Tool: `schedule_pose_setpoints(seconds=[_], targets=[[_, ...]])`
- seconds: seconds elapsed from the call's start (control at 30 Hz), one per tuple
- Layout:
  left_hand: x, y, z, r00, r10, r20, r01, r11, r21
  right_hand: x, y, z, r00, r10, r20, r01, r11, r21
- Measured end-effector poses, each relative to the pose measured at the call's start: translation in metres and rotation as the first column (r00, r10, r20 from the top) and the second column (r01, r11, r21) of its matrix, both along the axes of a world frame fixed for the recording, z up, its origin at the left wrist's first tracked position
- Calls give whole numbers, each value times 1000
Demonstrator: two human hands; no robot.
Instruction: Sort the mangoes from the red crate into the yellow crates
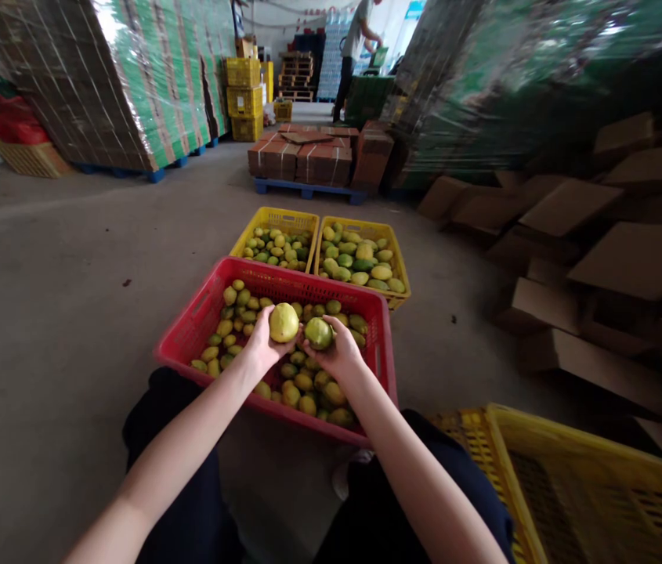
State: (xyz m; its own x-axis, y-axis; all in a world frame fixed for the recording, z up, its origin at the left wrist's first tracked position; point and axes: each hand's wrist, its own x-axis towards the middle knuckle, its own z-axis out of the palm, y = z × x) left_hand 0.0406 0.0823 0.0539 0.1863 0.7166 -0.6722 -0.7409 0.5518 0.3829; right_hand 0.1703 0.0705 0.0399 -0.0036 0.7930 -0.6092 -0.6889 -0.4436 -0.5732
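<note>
My left hand (263, 342) is curled round a pale yellow, rounded fruit (284, 322), held above the red crate (189, 329). Close beside it, my right hand (342, 354) grips a greener fruit (318, 334). Both look like citrus, but I cannot tell the exact kind. Many smaller-looking oval green and yellow fruits (304, 381) lie in the red crate below. My hands and forearms hide part of them. Against the far side of that crate stand two yellow crates, the left one (314, 235) and the right one (398, 258), both holding similar fruits.
A yellow crate (501, 462) stands by my right leg. Cardboard boxes (571, 298) are heaped to the right. Ahead, flattened cartons (324, 160) lie on a blue pallet (307, 189). Wrapped stacks (171, 78) flank the floor, and a person (354, 47) stands at the back.
</note>
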Motion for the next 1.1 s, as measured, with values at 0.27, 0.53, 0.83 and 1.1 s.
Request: schedule_pose_setpoints(seconds=[0.27, 0.53, 0.83, 1.1], targets=[[-4, -2, 4, 996, -12, 86, 9, 999, 33, -8, -2, -5, 986, 113, 122, -128, 983, 128], [20, -16, -5, 993, 101, 69, -113, 973, 202, -24, -14, -10, 885, -2, 466, -197, 905, 377], [14, -19, -7, 997, -22, 73, 2, 967, 256, -35, -35, -15, 666, -284, 690, -260, 779, 571], [6, -21, 8, 995, -43, 90, 17, 964, 267, -31, -42, 3, 643, -344, 685, -433, 574, 695]])
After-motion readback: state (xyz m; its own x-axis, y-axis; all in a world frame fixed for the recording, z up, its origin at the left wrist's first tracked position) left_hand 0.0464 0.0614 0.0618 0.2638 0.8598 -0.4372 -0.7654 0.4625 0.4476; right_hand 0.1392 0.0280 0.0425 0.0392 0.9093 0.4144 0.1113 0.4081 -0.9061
